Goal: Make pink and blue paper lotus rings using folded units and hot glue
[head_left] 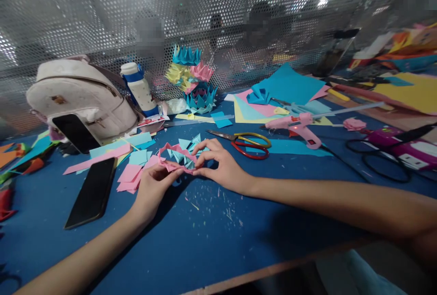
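**Two-handed pinch on thin paper: crushed folds the main worry**

Pink paper ring (168, 165) at the near edge of a small cluster, between both hands, with light-blue folded points (186, 155) inside and behind. Whether joined to the ring, cannot tell. On the near left side, left hand (149, 186) in a narrow pinch, thumb along the lower edge. On the right side, right hand (221, 167) also narrow, thumb low, fingers curled over the paper. Likely to buckle or lose sharpness if squeezed too hard; likely to tear if pulled two ways at once; liable to skew under uneven pressure.

Just beside the left hand, loose pink paper pieces (129, 175), easily scattered by a sideways sweep. Farther left, a dark phone (92, 192) flat on the blue table (205, 254), easily knocked. Nearer, tiny paper scraps (228, 213), perhaps apt to cling to any glue.

Beyond the right hand, scissors (236, 139), tips near the paper: a possible nick from a careless reach. Farther right, a pink glue gun (300, 126), perhaps hot: a burn possible if brushed.
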A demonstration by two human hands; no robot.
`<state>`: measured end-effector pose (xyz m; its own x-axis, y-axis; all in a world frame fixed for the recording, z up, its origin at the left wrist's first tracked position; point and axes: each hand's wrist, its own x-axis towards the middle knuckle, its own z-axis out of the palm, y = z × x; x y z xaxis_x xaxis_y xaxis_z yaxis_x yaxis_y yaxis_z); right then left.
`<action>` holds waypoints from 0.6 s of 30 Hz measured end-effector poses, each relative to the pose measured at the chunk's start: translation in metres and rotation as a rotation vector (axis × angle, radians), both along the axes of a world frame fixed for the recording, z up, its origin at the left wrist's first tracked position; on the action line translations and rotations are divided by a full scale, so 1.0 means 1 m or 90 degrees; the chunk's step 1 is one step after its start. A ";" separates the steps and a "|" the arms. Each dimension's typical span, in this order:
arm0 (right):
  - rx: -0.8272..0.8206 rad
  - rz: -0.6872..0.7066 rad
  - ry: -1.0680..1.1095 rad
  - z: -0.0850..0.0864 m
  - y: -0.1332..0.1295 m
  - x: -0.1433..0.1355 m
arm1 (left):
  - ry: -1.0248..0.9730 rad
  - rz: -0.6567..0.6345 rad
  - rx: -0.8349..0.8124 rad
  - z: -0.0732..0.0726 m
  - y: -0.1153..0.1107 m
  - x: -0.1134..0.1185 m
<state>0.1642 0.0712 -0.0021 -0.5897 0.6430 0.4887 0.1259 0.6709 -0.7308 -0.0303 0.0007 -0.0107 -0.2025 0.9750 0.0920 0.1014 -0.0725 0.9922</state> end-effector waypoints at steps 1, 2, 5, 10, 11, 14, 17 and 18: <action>0.000 0.003 0.000 0.000 -0.001 0.000 | -0.002 -0.005 0.003 0.001 0.000 0.000; 0.001 0.005 0.000 0.000 -0.001 0.000 | -0.003 -0.009 0.004 0.001 0.000 0.000; 0.011 0.003 0.001 0.001 -0.003 0.000 | -0.010 0.000 -0.006 0.003 -0.001 0.001; 0.006 -0.006 0.002 0.003 -0.002 0.000 | -0.024 0.045 -0.020 -0.001 -0.001 0.000; 0.000 -0.008 0.003 0.003 -0.001 0.001 | -0.025 0.045 -0.018 -0.002 -0.001 -0.001; -0.005 -0.010 0.010 0.002 0.001 0.001 | -0.035 0.033 -0.004 -0.004 0.000 -0.003; 0.007 -0.011 0.016 0.001 0.002 0.002 | -0.060 0.017 0.018 -0.004 0.002 -0.005; 0.014 -0.010 0.015 0.001 0.002 0.002 | -0.069 0.014 0.024 -0.004 0.002 -0.005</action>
<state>0.1663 0.0732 -0.0010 -0.5673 0.6415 0.5164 0.1196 0.6846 -0.7191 -0.0356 0.0028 -0.0149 -0.2342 0.9665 0.1048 -0.0049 -0.1090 0.9940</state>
